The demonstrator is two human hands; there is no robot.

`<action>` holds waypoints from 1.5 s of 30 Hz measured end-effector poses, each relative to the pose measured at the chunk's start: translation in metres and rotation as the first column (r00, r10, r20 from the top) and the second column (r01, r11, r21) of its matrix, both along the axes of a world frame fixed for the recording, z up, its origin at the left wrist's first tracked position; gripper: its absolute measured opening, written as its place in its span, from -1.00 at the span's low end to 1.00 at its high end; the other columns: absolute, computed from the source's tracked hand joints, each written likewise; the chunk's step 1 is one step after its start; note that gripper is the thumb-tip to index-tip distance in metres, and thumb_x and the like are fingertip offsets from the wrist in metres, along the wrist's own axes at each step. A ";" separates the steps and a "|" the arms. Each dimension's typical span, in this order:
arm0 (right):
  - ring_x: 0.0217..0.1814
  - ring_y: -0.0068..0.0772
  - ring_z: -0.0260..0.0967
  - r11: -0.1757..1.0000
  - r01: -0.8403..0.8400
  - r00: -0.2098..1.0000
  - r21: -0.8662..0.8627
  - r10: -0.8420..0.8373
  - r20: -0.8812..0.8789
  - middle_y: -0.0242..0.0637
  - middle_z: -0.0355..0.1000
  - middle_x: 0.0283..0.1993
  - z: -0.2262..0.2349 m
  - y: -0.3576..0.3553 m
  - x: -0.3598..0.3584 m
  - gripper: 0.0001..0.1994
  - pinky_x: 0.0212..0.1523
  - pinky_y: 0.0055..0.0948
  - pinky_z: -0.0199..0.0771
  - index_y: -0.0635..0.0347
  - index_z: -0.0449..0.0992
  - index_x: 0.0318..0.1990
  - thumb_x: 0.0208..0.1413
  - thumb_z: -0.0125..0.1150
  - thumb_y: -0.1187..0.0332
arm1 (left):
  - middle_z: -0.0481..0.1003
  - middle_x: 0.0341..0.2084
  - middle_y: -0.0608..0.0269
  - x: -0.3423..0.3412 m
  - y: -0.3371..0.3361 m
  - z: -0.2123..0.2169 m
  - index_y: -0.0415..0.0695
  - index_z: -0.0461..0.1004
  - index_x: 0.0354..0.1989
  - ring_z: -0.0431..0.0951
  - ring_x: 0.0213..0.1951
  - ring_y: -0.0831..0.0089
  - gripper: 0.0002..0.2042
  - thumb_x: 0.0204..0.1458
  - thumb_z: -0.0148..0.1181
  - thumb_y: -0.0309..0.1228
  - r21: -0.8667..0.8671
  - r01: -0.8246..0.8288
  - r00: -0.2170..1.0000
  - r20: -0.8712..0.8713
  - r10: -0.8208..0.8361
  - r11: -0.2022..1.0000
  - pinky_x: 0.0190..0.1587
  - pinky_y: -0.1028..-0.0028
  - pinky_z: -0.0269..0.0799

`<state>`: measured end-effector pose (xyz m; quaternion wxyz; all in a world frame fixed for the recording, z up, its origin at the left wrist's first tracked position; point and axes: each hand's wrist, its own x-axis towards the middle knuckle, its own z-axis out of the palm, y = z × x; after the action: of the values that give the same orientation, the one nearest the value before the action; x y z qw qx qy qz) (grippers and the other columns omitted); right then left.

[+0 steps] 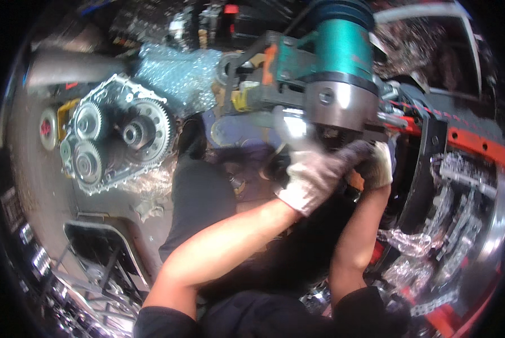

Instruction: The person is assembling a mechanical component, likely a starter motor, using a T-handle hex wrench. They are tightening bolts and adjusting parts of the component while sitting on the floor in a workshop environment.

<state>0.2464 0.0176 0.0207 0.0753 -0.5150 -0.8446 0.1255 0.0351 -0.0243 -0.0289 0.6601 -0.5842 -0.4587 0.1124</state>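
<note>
My left hand (313,176) wears a pale work glove with darker, soiled fingers and reaches in just below a steel chuck-like cylinder (345,101). Close beside it is my right hand (375,164), gloved the same way. The fingers of both hands are bent together under the cylinder's near end; whatever they hold there is hidden by the gloves and blurred. The cylinder has a round hole in its side and sits on the end of a green machine body (343,48). A dark metal piece (373,136) shows between the cylinder and my right hand.
An open gear housing (117,180) with several large gears (145,132) stands at the left. Bubble wrap (176,76) lies behind it. A black-seated metal-framed stool (103,248) is at the lower left. Orange beams (469,141) and plastic-wrapped metal parts (458,225) occupy the right.
</note>
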 end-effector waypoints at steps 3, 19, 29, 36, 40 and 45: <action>0.04 0.12 0.53 1.000 0.005 0.985 -0.008 -0.007 -0.172 -0.05 0.59 -0.04 0.005 0.001 -0.013 -0.72 0.04 -0.12 0.56 0.15 0.66 -0.12 -0.06 0.35 0.50 | 0.61 -0.07 0.07 -0.004 -0.005 0.003 -0.22 0.33 0.37 0.64 -0.28 0.35 -0.46 0.23 0.26 -0.35 0.044 0.720 -0.235 0.954 0.184 0.693 -0.20 0.39 0.58; 0.08 0.13 0.53 0.986 0.152 0.985 0.071 -0.145 -0.093 0.03 0.57 0.00 -0.002 -0.005 -0.025 -0.63 0.06 -0.09 0.58 0.21 0.67 -0.07 -0.11 0.27 0.65 | 0.30 0.29 0.00 0.001 -0.005 -0.007 -0.28 -0.31 0.51 0.48 0.18 0.32 -0.09 0.20 0.31 -0.45 0.403 0.806 -0.579 0.689 0.436 0.433 0.14 0.39 0.56; 0.01 0.12 0.56 0.964 0.213 0.971 -0.157 -0.227 -0.071 0.02 0.58 -0.05 0.012 -0.002 -0.023 -0.71 0.01 -0.10 0.63 0.23 0.68 -0.13 -0.08 0.34 0.58 | 0.30 0.21 -0.01 -0.002 0.003 0.056 -0.08 -0.32 0.42 0.40 0.18 0.20 0.25 -0.28 0.70 -0.39 0.223 0.325 -0.860 -0.334 0.385 0.919 0.26 0.20 0.34; 0.19 -0.25 0.47 0.964 0.098 0.995 -0.248 -0.095 0.026 -0.13 0.49 0.19 0.006 0.001 0.003 -0.62 0.19 -0.27 0.53 0.24 0.43 0.22 0.26 0.12 0.40 | 0.29 0.27 -0.03 0.002 0.005 0.045 -0.26 -0.30 0.46 0.43 0.23 0.22 0.33 -0.29 0.75 -0.18 0.267 0.309 -0.893 -0.249 0.375 0.913 0.21 0.27 0.45; 0.08 -0.26 0.53 0.786 0.398 0.693 -0.472 -0.595 -0.406 -0.06 0.56 0.09 0.029 0.023 0.010 -0.66 0.11 -0.31 0.54 0.24 0.60 0.06 0.09 0.25 0.48 | 0.24 0.29 -0.13 0.002 0.001 0.041 -0.14 -0.16 0.43 0.46 0.19 0.12 0.17 -0.23 0.69 -0.22 0.272 0.346 -0.881 -0.236 0.411 0.898 0.23 0.23 0.44; -0.08 -0.38 0.62 0.789 0.533 0.646 -0.306 -0.613 -0.454 -0.15 0.64 -0.02 0.093 0.026 -0.005 -0.63 -0.01 -0.47 0.58 0.28 0.66 0.05 0.07 0.16 0.58 | 0.17 0.30 -0.27 0.003 -0.002 0.033 0.02 0.01 0.40 0.49 0.13 0.00 -0.02 -0.15 0.61 -0.27 0.319 0.402 -0.884 -0.109 0.454 0.858 0.26 0.19 0.42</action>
<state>0.2416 0.0440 0.1132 0.3042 -0.7041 -0.5708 0.2930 0.0379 -0.0264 0.0044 0.6140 0.2687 0.4819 0.5644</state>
